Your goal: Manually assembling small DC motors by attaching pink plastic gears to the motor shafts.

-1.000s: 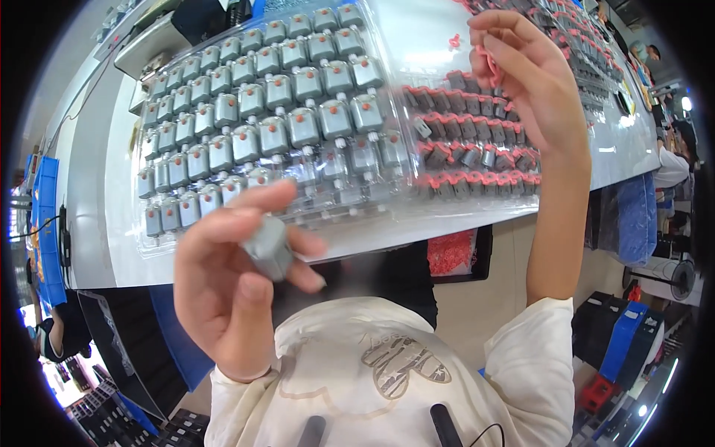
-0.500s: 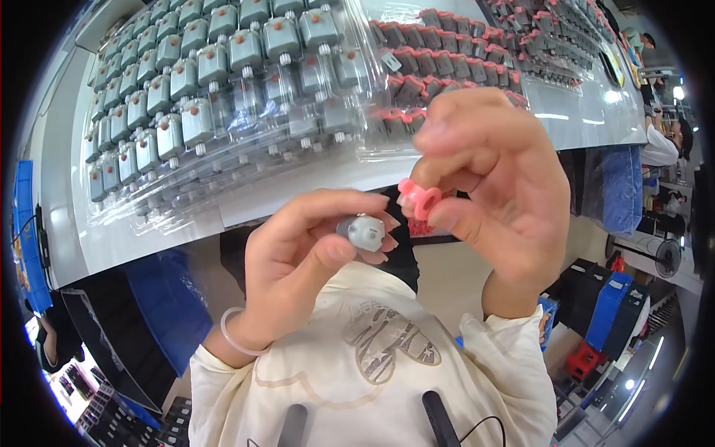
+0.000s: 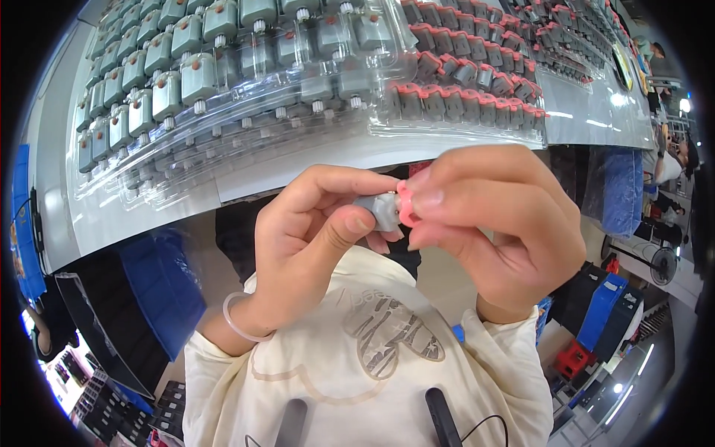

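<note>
Motor [image 3: 376,209] pinched in left hand [image 3: 309,246]; right hand [image 3: 495,223] pinches pink cap [image 3: 406,205]; trays [image 3: 246,82] hold motors.

Near the person's chest, the left hand [image 3: 305,249] holds a small motor [image 3: 376,210] whose right end touches a cap [image 3: 407,204] held in the right hand's [image 3: 495,227] grip. Behind both hands on the counter [image 3: 313,164], a tray of bare motors [image 3: 194,89] lies left of a tray of capped motors [image 3: 469,97].

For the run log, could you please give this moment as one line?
left hand: holds motor | right hand: presses pink cap on motor | trays behind
</note>
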Demonstrator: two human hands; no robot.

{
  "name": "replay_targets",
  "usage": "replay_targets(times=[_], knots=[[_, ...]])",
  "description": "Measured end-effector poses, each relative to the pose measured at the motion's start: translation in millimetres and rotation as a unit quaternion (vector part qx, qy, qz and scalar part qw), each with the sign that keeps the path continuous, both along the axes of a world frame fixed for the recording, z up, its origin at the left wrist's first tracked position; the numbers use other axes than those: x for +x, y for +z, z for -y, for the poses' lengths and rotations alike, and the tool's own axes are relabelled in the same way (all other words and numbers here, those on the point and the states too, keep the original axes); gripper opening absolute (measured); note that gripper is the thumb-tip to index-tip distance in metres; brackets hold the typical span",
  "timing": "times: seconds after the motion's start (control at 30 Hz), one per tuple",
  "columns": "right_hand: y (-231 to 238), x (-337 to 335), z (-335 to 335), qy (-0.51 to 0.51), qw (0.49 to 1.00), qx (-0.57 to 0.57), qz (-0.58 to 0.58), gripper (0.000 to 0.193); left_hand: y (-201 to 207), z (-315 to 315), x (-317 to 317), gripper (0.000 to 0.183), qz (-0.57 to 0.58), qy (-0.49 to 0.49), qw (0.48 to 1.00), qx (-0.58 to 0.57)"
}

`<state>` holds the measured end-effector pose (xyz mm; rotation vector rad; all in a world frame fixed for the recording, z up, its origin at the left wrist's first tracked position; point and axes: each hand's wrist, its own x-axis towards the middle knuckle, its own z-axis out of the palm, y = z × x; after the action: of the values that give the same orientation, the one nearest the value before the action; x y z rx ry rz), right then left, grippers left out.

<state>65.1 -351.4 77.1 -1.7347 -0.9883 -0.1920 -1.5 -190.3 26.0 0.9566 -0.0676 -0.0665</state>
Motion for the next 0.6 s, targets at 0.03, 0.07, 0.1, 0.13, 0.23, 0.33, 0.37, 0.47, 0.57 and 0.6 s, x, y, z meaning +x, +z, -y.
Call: replay_targets(times=[0.03,0.07,0.1,0.13,0.23,0.33,0.37,0.47,0.57,0.6], knots=[[0,-2,-2,-0.005,1.0,0.014,0.004,0.025,0,0,0,0.027,0.002,0.013,1.0,0.013],[-3,-4,-3,-0.004,1.0,0.014,0.003,0.025,0,0,-1,0.027,0.004,0.026,0.999,0.026],[-8,-5,-5,-0.012,1.0,0.015,0.025,0.025,0,0,-1,0.027,0.002,0.026,0.999,0.026],[-12,-7,-5,-0.02,0.999,0.016,0.046,0.026,-1,1,-2,0.027,0.003,0.039,0.999,0.03],[-17,-10,-5,-0.023,0.998,-0.015,0.062,0.026,-2,0,-3,0.027,0.013,0.049,0.998,0.036],[-19,-15,-7,-0.063,0.996,-0.023,0.055,0.025,-3,-2,-2,0.028,0.025,0.052,0.998,0.035],[-20,-16,-8,-0.062,0.996,-0.023,0.054,0.025,-3,-2,-2,0.028,0.027,0.062,0.997,0.034],[-22,-16,-10,-0.082,0.995,-0.016,0.046,0.023,-5,-1,-5,0.028,0.034,0.06,0.998,0.012],[-22,-9,-7,-0.069,0.989,-0.057,0.114,0.025,-7,-3,-4,0.028,0.056,0.05,0.997,0.031],[-24,-9,-7,-0.066,0.988,-0.055,0.131,0.026,-7,-2,-4,0.028,0.056,0.049,0.997,0.03]])
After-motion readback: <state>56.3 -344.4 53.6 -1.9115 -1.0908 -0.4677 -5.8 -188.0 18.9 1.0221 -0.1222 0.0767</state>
